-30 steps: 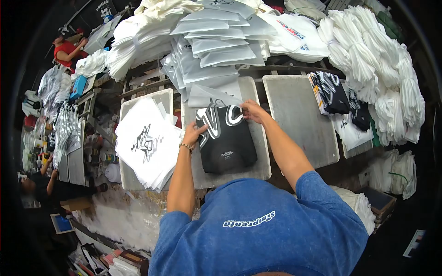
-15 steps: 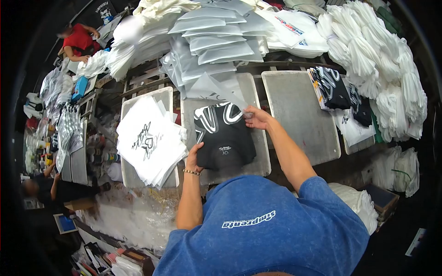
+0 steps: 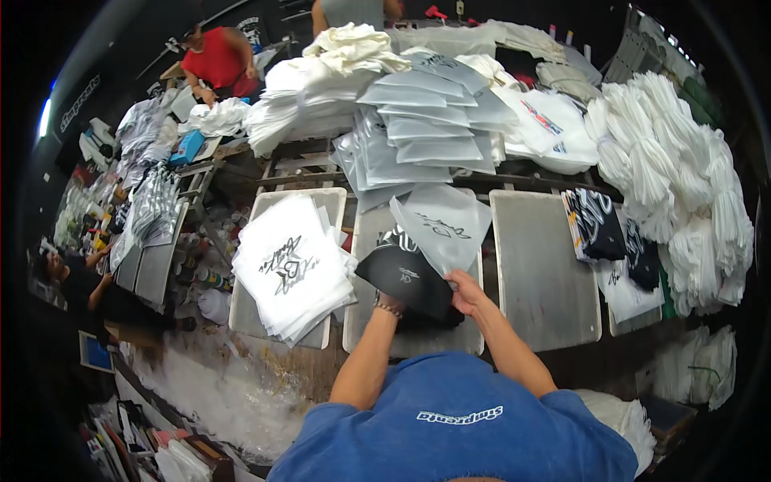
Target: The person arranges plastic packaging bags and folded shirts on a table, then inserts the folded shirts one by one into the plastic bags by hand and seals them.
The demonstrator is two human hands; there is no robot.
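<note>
A folded black shirt [image 3: 401, 275] with white print is raised and tilted over the middle grey board [image 3: 365, 233]. My left hand [image 3: 389, 302], a beaded bracelet at its wrist, goes in beneath the shirt and holds it up; the fingers are hidden. With its fingertips my right hand [image 3: 462, 292] pinches the lower edge of a frosted plastic bag [image 3: 443, 227] that carries dark script. The bag overlaps the upper right part of the shirt. More dark cloth shows below the lifted shirt, between my wrists.
Left of the shirt, white printed bags [image 3: 289, 269] form a fanned pile. Stacked frosted bags [image 3: 426, 128] lie beyond the boards. Folded dark shirts [image 3: 594, 225] rest to the right, near bundled white bags [image 3: 642, 145]. A person in red [image 3: 217, 60] stands at the far left.
My left hand has gone under the shirt and lifted it. My right hand has come down and toward me with the frosted bag, which is now drawn over the shirt. The view has tilted up.
</note>
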